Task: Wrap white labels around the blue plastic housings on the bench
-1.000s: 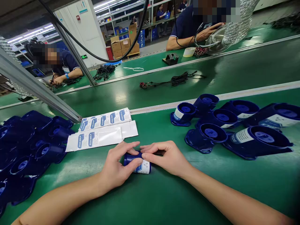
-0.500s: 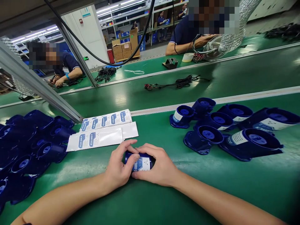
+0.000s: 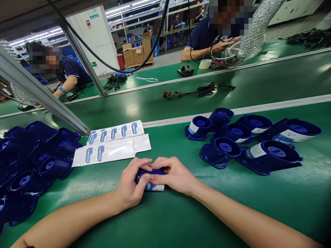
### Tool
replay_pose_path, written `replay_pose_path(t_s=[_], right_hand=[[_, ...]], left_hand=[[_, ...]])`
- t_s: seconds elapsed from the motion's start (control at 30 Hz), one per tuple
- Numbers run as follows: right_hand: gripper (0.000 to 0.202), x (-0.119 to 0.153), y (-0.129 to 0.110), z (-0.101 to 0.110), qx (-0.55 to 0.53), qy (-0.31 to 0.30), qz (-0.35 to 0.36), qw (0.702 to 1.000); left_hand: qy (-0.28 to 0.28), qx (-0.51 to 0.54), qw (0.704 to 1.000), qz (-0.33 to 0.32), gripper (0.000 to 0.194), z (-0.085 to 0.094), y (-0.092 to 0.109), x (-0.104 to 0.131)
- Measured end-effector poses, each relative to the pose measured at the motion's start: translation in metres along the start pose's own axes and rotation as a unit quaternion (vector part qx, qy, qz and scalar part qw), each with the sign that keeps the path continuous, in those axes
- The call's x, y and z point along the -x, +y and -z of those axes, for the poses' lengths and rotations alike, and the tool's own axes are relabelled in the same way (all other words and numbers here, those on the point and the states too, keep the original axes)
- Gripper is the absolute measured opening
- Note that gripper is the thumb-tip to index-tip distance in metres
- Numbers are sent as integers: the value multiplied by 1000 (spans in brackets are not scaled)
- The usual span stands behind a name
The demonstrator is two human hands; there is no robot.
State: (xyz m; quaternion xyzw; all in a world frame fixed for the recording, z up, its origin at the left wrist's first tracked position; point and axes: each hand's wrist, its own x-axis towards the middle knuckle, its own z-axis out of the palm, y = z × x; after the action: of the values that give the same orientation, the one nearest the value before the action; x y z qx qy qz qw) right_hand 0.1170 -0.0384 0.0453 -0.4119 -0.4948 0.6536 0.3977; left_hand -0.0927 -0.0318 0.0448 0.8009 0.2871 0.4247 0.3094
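Observation:
A dark blue plastic housing (image 3: 158,173) lies on the green table between my hands, with a white and blue label (image 3: 155,187) on its near side. My left hand (image 3: 134,181) wraps round its left end, thumb against the label. My right hand (image 3: 177,174) grips it from the right, its thumb pressed on the label's upper part. Both hands' fingertips come close together at the top. Beyond my left hand are label sheets (image 3: 117,151) with several printed labels. Labelled blue housings (image 3: 275,155) stand at the right.
Many blue housings (image 3: 33,155) are piled at the left. A metal post (image 3: 51,93) slants down beside them. Behind a pale ledge (image 3: 181,119) lies a bundle of black cables (image 3: 205,90). Two people work across the bench, and a black cable (image 3: 103,62) hangs in front.
My right thumb has moved up from the housing's lower edge onto the label. The cable bundle behind the ledge has shifted slightly right. The person at the left has moved an arm.

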Motion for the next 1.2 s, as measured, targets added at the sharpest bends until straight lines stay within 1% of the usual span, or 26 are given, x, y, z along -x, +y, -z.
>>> replay_pose_path(t_s=[0.1, 0.17, 0.23, 0.27, 0.3, 0.33, 0.37, 0.4, 0.43, 0.47, 0.5, 0.53, 0.57, 0.7, 0.8, 0.87, 0.93, 1.0, 1.07, 1.13, 1.2], right_hand=[[27, -1, -2, 1, 9, 11, 9, 1000], [24, 3, -4, 1, 68, 16, 55, 996], [24, 9, -4, -1, 157, 13, 127, 979], [29, 12, -2, -2, 212, 12, 169, 963], [41, 16, 1, -4, 272, 13, 212, 938], [55, 18, 5, -6, 336, 19, 257, 906], [66, 20, 9, -9, 398, 30, 300, 866], [69, 21, 14, -12, 450, 42, 340, 825], [66, 21, 18, -14, 486, 53, 371, 790], [60, 21, 21, -16, 505, 58, 390, 768], [56, 20, 22, -16, 508, 59, 397, 762], [55, 19, 23, -17, 501, 54, 393, 769], [56, 18, 22, -16, 487, 46, 380, 785], [69, 16, 13, -14, 400, 18, 319, 859], [75, 18, 5, -15, 339, 30, 245, 908], [73, 19, 1, -17, 290, 38, 188, 938], [65, 19, -3, -18, 228, 30, 147, 962], [50, 18, -5, -18, 159, 21, 114, 980], [39, 16, -6, -18, 105, 19, 82, 991], [39, 14, -6, -16, 78, 19, 66, 995], [38, 12, -4, -14, 73, 25, 62, 995]], left_hand=[[-13, 21, 1000, 11, 38, 0, -2, 4], [-16, 44, 999, 19, 40, 1, -4, 5], [-17, 61, 997, 37, 44, 1, -6, 5], [-21, 68, 996, 55, 47, 1, -7, 5], [-28, 73, 994, 74, 50, 1, -7, 4], [-39, 77, 992, 91, 53, 1, -7, 3], [-49, 80, 990, 103, 57, 1, -8, 3], [-58, 81, 989, 108, 60, 1, -8, 2], [-63, 80, 989, 106, 64, 0, -8, 2], [-65, 76, 990, 101, 67, 0, -8, 2], [-65, 70, 991, 96, 68, 1, -8, 2], [-64, 63, 992, 89, 69, 1, -9, 2], [-64, 56, 993, 82, 68, 1, -9, 3], [-70, 29, 996, 49, 66, 3, -9, 6], [-78, 14, 996, 43, 66, 5, -8, 8], [-85, 10, 995, 43, 66, 6, -8, 8], [-93, 9, 995, 36, 65, 6, -7, 8], [-103, 8, 995, 9, 65, 6, -7, 7], [-111, 10, 994, -22, 65, 6, -6, 5], [-114, 12, 993, -34, 64, 6, -5, 3], [-119, 16, 992, -36, 64, 5, -4, 1]])
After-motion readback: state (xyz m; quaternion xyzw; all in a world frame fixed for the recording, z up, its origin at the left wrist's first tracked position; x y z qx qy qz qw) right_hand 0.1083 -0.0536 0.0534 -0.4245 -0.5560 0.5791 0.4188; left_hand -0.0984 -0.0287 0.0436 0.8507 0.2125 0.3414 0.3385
